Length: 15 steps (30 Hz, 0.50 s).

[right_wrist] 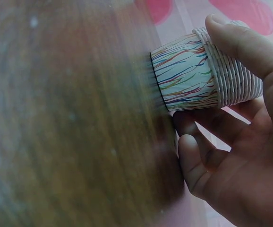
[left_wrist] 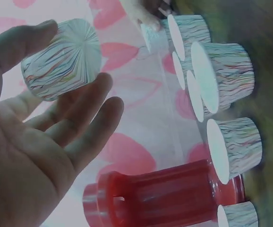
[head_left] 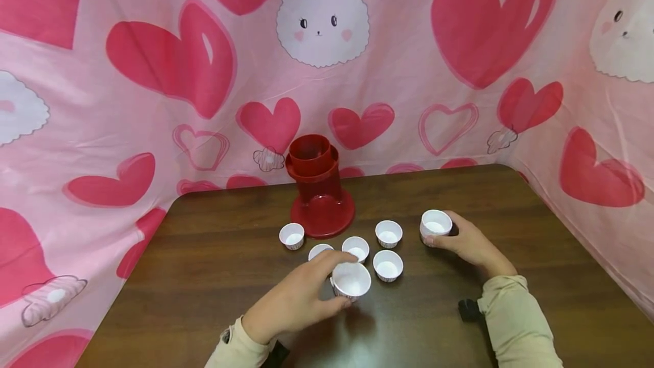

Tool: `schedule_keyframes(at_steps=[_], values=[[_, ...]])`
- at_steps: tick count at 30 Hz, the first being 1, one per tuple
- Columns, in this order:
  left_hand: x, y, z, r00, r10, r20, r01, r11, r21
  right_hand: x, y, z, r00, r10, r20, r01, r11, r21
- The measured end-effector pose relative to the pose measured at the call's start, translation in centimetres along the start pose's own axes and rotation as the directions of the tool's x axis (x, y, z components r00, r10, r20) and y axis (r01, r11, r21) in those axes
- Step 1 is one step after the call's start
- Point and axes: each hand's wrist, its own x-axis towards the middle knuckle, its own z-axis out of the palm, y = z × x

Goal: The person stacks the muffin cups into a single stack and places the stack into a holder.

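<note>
plainly, the left hand [head_left: 302, 293] holds a cup [head_left: 353, 280] between thumb and fingers

A small booth closed in by cloth; whether it stands in a home or a studio cannot be told. Creased pink fabric [head_left: 406, 75], printed with red hearts [head_left: 490, 33] and white rabbits [head_left: 323, 36], hangs ahead of the left hand [head_left: 304, 294] and right hand [head_left: 471, 245] and to either side, around the wood-grain counter [head_left: 214, 268] below them.
</note>
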Motion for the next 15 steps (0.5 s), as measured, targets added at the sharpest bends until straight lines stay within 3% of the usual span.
schedule_keyframes(at_steps=[3,7,15], values=[[0.9,-0.3,-0.2,0.997,-0.072,-0.026,0.068,0.987,-0.147,-0.1,0.0,-0.1,1.0,0.004,-0.003,-0.004,1.0,-0.011],[2.2,-1.0,-0.2,0.981,-0.186,-0.058,0.157,0.932,-0.325,-0.3,0.2,-0.1,1.0,-0.008,-0.006,0.008,1.0,-0.014],[5.1,-1.5,0.3,0.952,-0.259,-0.164,0.179,0.905,-0.386,0.0,0.0,-0.1,0.999,-0.049,-0.023,0.049,0.999,0.0]])
